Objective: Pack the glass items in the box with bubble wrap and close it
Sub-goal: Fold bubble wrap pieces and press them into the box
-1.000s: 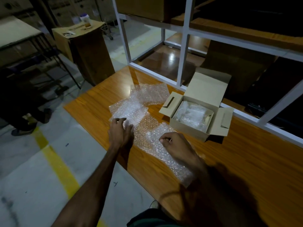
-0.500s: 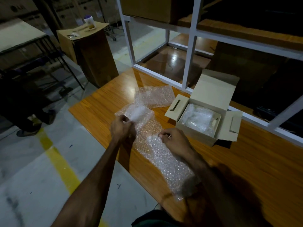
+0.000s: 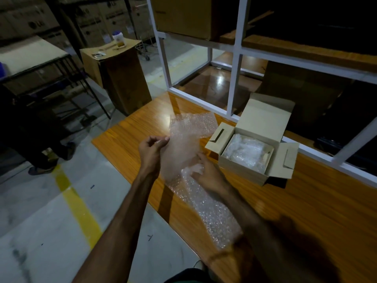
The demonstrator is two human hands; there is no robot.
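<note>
A sheet of bubble wrap [image 3: 181, 152] is lifted off the wooden table [image 3: 306, 211]. My left hand [image 3: 152, 152] pinches its upper left edge, and my right hand [image 3: 206, 172] holds its lower right part. Another bubble wrap sheet [image 3: 212, 217] lies flat under my right forearm, and a third [image 3: 195, 123] lies farther back. To the right stands the small cardboard box [image 3: 240, 170], flaps open, with bubble-wrapped items [image 3: 244, 152] inside; the glass itself is hidden by the wrap.
A white metal shelf frame [image 3: 232, 82] rises just behind the box. Left of the table are a tall cardboard carton [image 3: 122, 78] with a jar on top, a dark table, and a person's legs [image 3: 47, 160] on the floor by a yellow line [image 3: 79, 209].
Both hands have raised one bubble wrap sheet off the table; earlier they were pressing and picking at sheets lying flat. The camera has shifted so the box sits farther right.
</note>
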